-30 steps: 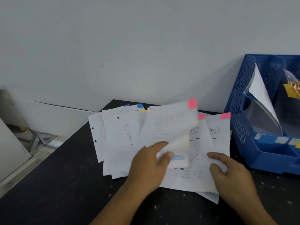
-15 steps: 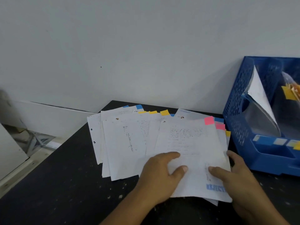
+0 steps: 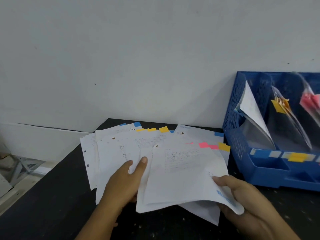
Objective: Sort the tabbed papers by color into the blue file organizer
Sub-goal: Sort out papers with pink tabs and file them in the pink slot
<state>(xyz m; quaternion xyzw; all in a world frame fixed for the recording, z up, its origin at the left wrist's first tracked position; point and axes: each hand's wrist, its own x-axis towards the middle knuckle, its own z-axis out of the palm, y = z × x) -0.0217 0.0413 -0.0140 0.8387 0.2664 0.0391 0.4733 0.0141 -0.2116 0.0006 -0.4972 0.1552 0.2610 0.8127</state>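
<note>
Right hand [image 3: 242, 196] pinches the lower corner of the pink-tabbed sheet [image 3: 183, 170], fingers clamped on it — left hand [image 3: 126, 181] lies flat, fingers loosely spread, on the fanned papers [image 3: 117, 149] on the black counter [image 3: 52, 205]. Blue file organizer [image 3: 242, 135] stands just right of the pile.

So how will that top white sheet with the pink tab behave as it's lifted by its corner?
Probably floppy: the white sheet with the pink tab already curls where the right hand pinches its corner. Likely very light. It may drag neighbouring sheets, since it overlaps the fanned white paper pile under the left hand.
</note>
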